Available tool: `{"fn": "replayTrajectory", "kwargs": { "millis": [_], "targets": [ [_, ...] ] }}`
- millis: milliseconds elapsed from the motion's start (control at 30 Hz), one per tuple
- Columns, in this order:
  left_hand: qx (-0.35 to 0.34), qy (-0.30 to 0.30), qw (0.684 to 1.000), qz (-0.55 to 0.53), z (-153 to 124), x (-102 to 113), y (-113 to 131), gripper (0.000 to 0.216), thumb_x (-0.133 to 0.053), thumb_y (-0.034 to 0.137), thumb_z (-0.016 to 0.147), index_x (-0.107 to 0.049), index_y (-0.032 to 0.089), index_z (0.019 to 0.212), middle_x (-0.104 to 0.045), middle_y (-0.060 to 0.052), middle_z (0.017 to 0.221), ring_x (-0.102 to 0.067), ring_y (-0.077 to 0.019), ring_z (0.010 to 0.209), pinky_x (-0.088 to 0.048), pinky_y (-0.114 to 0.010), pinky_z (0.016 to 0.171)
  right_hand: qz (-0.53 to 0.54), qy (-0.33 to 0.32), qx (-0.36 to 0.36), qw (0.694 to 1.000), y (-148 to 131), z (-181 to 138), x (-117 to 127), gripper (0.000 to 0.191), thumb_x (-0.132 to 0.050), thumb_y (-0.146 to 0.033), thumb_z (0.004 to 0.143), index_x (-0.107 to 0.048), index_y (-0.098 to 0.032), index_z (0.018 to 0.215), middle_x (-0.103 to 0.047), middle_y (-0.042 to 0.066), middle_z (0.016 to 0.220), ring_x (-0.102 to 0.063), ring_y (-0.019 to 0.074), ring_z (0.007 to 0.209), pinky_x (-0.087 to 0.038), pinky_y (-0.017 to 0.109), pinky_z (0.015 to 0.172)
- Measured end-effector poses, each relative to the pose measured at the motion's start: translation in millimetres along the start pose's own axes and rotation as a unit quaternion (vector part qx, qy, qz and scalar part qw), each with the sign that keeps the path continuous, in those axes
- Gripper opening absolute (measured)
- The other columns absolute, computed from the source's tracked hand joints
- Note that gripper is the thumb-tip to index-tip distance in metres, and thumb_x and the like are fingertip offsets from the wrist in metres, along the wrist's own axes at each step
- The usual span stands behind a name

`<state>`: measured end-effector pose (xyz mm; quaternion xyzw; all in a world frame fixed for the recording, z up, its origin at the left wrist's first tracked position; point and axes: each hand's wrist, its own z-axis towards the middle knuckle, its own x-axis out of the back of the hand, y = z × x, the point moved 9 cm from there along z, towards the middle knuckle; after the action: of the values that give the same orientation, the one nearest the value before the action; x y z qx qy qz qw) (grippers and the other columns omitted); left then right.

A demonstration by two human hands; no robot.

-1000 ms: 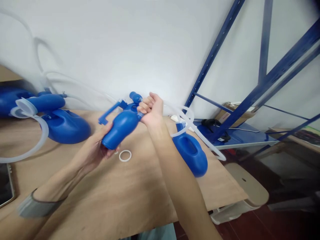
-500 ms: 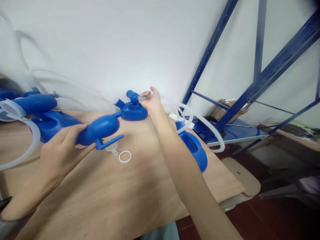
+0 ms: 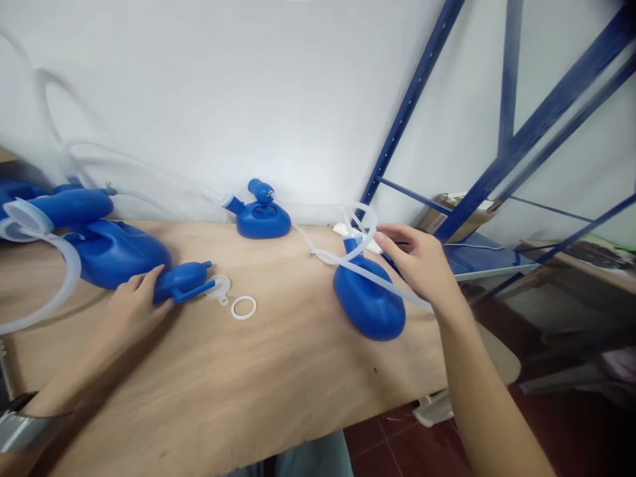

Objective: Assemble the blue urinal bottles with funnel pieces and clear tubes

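My left hand (image 3: pixel 133 299) rests on the wooden table (image 3: pixel 258 377) with its fingers around the rear end of a small blue bulb (image 3: pixel 183 281), which lies on the tabletop. A clear cap (image 3: pixel 219 287) and a white ring (image 3: pixel 243 308) lie just right of the bulb. My right hand (image 3: pixel 417 262) hovers at the table's right end with fingers apart, right beside the neck of a blue vessel (image 3: pixel 370 305) and its clear tube (image 3: pixel 365 275). I cannot tell whether the fingertips touch the tube. A blue round part (image 3: pixel 263 220) sits at the back by the wall.
More blue vessels (image 3: pixel 116 252) with a wide clear hose (image 3: pixel 54 291) crowd the left end of the table. A blue metal shelf frame (image 3: pixel 497 165) stands to the right, with a cardboard box (image 3: pixel 460 205) on it. A beige stool (image 3: pixel 501 361) stands below the table's right edge.
My left hand has lowered the blue bulb onto the table near the left vessels. My right hand has left the round part at the back and swung right to the blue vessel.
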<state>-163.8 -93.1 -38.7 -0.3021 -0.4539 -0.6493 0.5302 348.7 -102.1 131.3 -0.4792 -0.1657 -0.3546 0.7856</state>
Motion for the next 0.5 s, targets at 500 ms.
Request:
{"fn": "replayTrajectory", "kwargs": {
  "millis": [500],
  "targets": [
    [-0.293,-0.015,0.954,-0.051,14.7,-17.8,205.7,0.057,-0.051,0.016,0.088,-0.061,0.02,0.144,-0.057,-0.021,0.154,-0.06,-0.0393,0.136,-0.054,-0.058,0.107,-0.015,-0.147,-0.05,0.988,102.8,14.0,-90.0,0.063,-0.073,-0.002,0.073,-0.064,-0.025,0.131,-0.072,0.011,0.139,-0.067,0.0311,0.131,-0.049,0.045,0.114]
  ]
}}
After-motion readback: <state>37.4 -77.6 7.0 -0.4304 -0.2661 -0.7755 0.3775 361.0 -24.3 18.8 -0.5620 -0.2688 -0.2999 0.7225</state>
